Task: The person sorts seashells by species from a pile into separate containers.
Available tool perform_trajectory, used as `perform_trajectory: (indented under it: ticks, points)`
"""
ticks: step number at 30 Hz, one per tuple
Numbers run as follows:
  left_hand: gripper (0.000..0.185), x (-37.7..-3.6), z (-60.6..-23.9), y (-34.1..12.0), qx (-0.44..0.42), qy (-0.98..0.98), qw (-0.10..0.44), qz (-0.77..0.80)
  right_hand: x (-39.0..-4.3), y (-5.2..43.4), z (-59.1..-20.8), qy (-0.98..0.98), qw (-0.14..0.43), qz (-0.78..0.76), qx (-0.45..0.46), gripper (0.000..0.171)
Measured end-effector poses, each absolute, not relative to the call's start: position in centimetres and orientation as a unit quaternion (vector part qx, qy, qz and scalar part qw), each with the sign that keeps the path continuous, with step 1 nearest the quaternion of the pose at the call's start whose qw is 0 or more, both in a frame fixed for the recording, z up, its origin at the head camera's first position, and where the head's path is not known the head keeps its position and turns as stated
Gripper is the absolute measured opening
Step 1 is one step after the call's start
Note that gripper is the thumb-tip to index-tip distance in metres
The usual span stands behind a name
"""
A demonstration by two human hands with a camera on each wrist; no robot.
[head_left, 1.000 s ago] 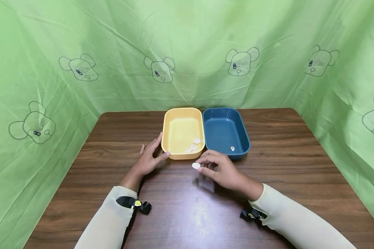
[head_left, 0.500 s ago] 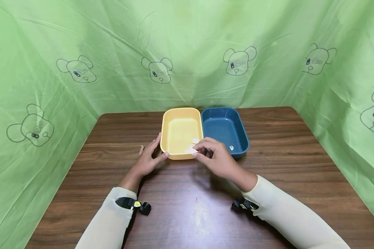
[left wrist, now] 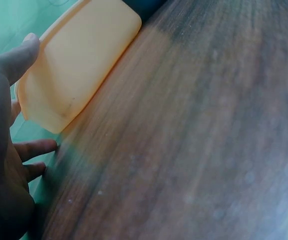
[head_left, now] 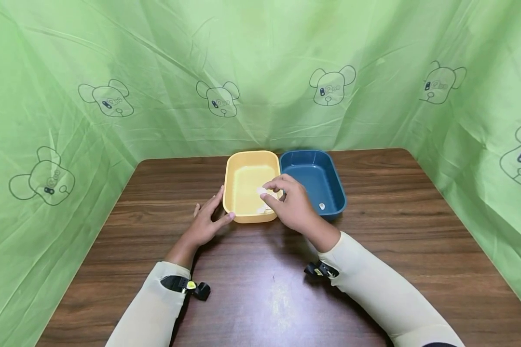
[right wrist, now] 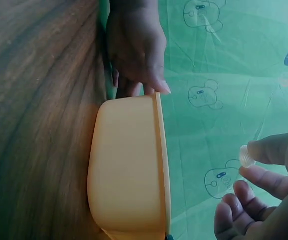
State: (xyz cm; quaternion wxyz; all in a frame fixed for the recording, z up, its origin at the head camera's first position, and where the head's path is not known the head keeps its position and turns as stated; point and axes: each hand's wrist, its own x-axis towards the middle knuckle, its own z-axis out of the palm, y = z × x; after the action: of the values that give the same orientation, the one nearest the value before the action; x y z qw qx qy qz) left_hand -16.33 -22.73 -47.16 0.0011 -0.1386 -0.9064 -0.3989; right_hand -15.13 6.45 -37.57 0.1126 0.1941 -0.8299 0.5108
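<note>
Item: small white disc point(head_left: 262, 191), pinched at its rim in the right grip point(head_left: 288, 208) above the yellow tray point(head_left: 230, 188). Likely light, stiff and smooth; an edge pinch between thumb and forefinger suits it. Left grip point(head_left: 206, 222), fingers spread, rests on the counter point(head_left: 373, 270) against the tray's left wall. More discs point(head_left: 264, 208) lie inside the tray; blue tray point(head_left: 336, 185) touching on its right holds one point(head_left: 322, 206).

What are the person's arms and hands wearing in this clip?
Both arms are in long, close-fitting cream sleeves that end at the wrists. The left hand and right hand are bare, with no gloves or rings visible. A small black device is strapped at each wrist; the left one shows a yellow-green spot.
</note>
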Motion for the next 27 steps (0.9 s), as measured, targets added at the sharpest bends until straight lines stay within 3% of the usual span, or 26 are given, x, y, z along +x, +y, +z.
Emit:
perform_trajectory:
  ticks: [12, 27]
  points:
    - [0.092, -16.2, -47.0, -22.7, -0.133, -0.907, -0.002, -0.398, -17.4, 5.5, -38.1, -0.865, 0.126, 0.448, 0.187, 0.020]
    - [0.092, -16.2, -47.0, -22.6, -0.133, -0.907, -0.004, -0.399, -18.7, 4.6, -37.9, -0.892, 0.090, 0.409, 0.172, 0.022]
